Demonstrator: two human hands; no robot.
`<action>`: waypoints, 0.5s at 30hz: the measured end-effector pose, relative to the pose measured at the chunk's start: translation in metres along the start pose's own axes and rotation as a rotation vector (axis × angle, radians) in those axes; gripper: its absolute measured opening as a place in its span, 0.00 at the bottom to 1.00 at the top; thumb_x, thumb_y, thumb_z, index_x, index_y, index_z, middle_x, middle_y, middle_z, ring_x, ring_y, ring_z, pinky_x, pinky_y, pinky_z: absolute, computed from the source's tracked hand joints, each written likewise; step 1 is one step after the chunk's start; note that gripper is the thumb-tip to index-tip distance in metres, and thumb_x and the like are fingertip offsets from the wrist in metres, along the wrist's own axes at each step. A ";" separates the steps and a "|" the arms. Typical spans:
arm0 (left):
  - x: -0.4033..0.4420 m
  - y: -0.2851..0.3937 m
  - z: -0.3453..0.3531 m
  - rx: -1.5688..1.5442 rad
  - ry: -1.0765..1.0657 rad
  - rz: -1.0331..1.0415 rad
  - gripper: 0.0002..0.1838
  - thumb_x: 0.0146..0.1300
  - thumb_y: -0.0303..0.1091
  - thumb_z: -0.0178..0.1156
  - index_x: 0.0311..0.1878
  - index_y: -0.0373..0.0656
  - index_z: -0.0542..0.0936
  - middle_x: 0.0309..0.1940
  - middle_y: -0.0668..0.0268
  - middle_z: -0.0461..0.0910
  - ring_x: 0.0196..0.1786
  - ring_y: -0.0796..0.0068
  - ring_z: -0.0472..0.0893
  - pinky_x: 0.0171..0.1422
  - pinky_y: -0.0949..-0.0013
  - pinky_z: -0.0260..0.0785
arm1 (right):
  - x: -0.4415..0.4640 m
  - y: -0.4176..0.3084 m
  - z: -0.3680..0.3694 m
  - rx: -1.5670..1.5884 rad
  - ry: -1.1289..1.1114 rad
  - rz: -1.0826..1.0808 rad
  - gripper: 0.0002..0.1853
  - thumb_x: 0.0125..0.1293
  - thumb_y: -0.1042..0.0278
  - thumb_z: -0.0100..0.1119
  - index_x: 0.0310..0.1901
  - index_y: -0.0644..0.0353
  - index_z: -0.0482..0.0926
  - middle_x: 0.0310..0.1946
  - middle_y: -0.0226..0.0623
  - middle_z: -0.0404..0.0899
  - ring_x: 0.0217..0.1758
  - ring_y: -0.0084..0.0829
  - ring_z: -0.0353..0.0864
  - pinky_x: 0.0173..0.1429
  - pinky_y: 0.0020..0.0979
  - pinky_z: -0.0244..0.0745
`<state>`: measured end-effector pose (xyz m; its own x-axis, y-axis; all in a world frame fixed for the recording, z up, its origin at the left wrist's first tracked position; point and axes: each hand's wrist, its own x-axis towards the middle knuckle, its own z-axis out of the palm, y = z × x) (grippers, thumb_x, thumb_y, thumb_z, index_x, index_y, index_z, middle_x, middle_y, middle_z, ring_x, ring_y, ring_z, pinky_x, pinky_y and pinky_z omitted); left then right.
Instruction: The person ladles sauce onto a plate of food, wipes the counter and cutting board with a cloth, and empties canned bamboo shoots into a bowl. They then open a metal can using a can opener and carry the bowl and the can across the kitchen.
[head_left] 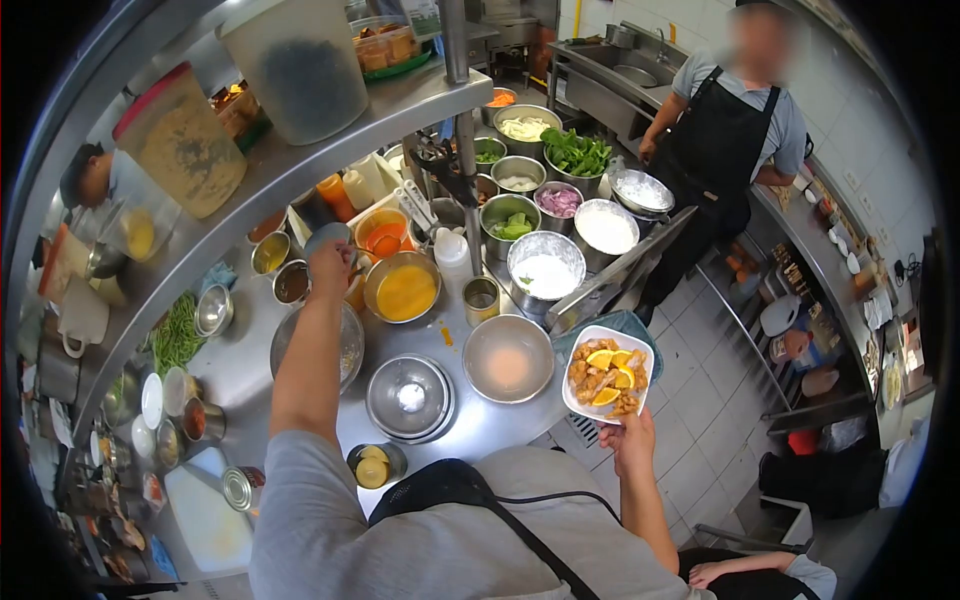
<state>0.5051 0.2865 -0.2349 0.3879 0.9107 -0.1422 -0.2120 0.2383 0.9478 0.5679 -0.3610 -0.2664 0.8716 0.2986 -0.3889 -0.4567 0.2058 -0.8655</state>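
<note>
My right hand [632,442] grips the near edge of a square white dish [655,362], held out over the floor side of the counter. Golden-brown fried pieces [583,380] fill it, with orange slices [606,397] on top. My left hand [332,265] reaches across the counter, its fingers curled beside a greyish round thing [326,237]; what it holds is not clear. Near it are a bowl of yellow liquid [403,287], a tub of orange sauce [386,238] and a small pot of dark sauce [292,283]. Below my left forearm sits a metal bowl [350,350].
Stacked metal bowls [408,397] and a bowl with a little liquid [508,358] stand on the steel counter. Pots of white powder [545,272] and cut vegetables [558,202] line the back. A shelf [400,105] overhangs the left. A co-worker [720,130] stands at back right.
</note>
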 end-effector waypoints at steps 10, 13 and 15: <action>0.009 0.030 0.012 -0.033 -0.050 -0.023 0.11 0.70 0.32 0.53 0.45 0.34 0.78 0.29 0.58 0.80 0.22 0.78 0.71 0.19 0.78 0.58 | 0.000 0.005 0.000 0.018 0.013 0.011 0.16 0.71 0.69 0.46 0.58 0.62 0.68 0.31 0.44 0.83 0.21 0.27 0.80 0.22 0.27 0.76; -0.003 0.058 0.026 -0.017 -0.031 0.015 0.10 0.71 0.32 0.52 0.44 0.35 0.79 0.28 0.60 0.80 0.21 0.80 0.71 0.19 0.79 0.57 | 0.003 0.007 -0.002 0.006 -0.001 0.020 0.16 0.71 0.70 0.45 0.58 0.62 0.68 0.31 0.45 0.83 0.22 0.27 0.80 0.22 0.27 0.76; -0.013 0.075 0.036 -0.058 -0.038 0.015 0.10 0.72 0.34 0.52 0.43 0.37 0.79 0.28 0.63 0.80 0.21 0.81 0.70 0.19 0.79 0.55 | 0.004 0.008 -0.004 0.014 -0.026 0.016 0.15 0.71 0.70 0.44 0.57 0.62 0.68 0.31 0.44 0.83 0.22 0.27 0.80 0.23 0.27 0.76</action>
<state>0.5166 0.2805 -0.1522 0.4179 0.9011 -0.1157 -0.2694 0.2445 0.9315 0.5685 -0.3622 -0.2759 0.8592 0.3259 -0.3944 -0.4733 0.2137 -0.8546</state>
